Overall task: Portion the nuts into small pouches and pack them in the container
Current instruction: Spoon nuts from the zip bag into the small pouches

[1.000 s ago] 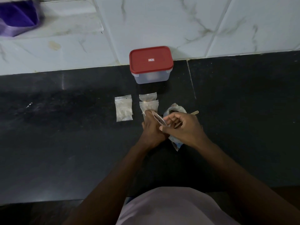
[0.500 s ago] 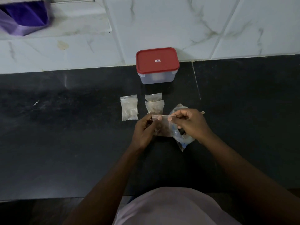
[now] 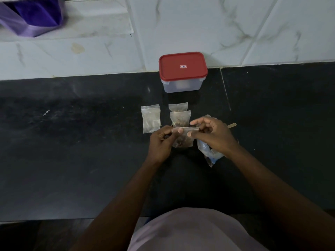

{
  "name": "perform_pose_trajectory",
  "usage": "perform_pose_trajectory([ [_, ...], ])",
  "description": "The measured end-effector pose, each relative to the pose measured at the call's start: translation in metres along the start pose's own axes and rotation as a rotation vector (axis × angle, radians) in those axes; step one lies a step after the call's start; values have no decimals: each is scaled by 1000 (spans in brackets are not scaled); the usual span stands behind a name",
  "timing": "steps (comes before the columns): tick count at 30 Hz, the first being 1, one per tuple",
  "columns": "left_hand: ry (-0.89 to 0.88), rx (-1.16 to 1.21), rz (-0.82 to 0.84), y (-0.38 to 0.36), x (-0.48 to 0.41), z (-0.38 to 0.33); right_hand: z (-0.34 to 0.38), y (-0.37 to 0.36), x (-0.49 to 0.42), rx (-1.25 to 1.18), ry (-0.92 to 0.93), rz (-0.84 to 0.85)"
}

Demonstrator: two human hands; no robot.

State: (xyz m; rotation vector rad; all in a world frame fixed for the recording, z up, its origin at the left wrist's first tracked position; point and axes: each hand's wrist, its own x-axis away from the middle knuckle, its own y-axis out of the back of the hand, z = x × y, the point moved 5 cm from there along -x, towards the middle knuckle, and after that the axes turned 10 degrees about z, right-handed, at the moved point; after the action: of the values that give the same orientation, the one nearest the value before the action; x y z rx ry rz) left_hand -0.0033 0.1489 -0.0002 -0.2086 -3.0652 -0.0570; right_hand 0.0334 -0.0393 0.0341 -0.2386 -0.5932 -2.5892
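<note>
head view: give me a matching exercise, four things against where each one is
Things:
1 lid
2 held pouch
3 stick
4 purple bag

Places:
A pinched between left hand and right hand
B top left corner
C on the container
D on the counter, beyond the right hand

Pairs: 1-C, 2-A, 3-D, 4-B

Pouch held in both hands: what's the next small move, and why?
Probably press along the top strip of the pouch to seal it: the left hand and right hand each pinch that edge, nuts sit at its bottom, and the container has its red lid on.
</note>
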Motion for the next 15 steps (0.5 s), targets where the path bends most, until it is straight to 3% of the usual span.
perform_pose_trajectory([
  [9, 35, 36, 86, 2, 5, 5, 0, -14, -6, 38, 16, 55],
  [15, 73, 42, 56, 11, 7, 10, -3, -11, -7, 64, -30, 32],
])
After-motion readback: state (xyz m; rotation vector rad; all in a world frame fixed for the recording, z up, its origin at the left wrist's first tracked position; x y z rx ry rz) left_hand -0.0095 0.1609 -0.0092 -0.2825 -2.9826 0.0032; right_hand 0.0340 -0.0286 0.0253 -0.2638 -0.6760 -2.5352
